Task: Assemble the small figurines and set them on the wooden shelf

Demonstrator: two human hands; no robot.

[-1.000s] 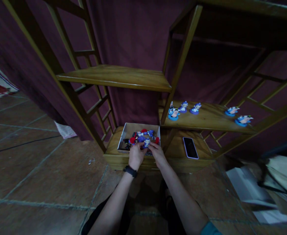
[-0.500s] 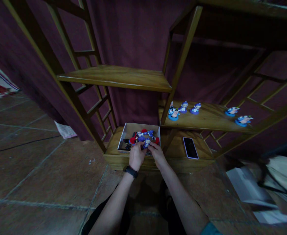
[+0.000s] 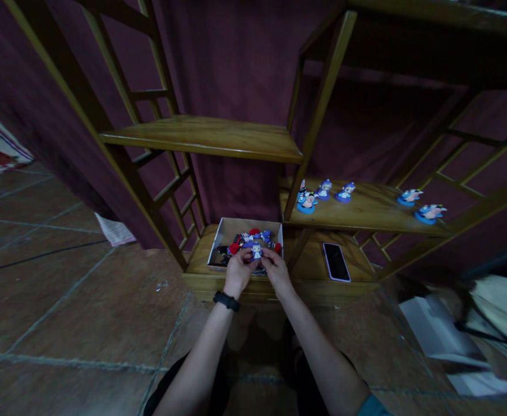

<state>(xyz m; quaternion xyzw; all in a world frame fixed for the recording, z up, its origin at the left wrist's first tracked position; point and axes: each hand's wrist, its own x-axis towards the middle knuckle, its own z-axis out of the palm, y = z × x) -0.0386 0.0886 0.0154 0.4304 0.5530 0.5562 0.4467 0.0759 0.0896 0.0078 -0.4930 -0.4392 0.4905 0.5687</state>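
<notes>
- The left hand (image 3: 239, 273) grasps a small purple-and-white figurine (image 3: 257, 252) by its left side, fingers bent around it.
- The right hand (image 3: 276, 271) grips the same figurine from its right side with thumb and fingertips.
- This figurine is upright above the front edge of an open box (image 3: 222, 231), nearer its right corner.
- More figurines (image 3: 237, 247), red, black and purple, lie heaped inside the box.
- The box rests on the lower board (image 3: 199, 260), close to its front edge and left corner.
- A phone (image 3: 336, 262) lies toward that board's right corner, one end near the front edge.
- On the shelf (image 3: 375, 214) above the phone, a pink-and-blue figurine (image 3: 308, 201) stands by the left edge, two purple figurines (image 3: 345, 192) nearer the back edge, and two pink-and-blue ones (image 3: 429, 213) along the right edge.
- A black wristband (image 3: 226, 301) circles the left wrist.
</notes>
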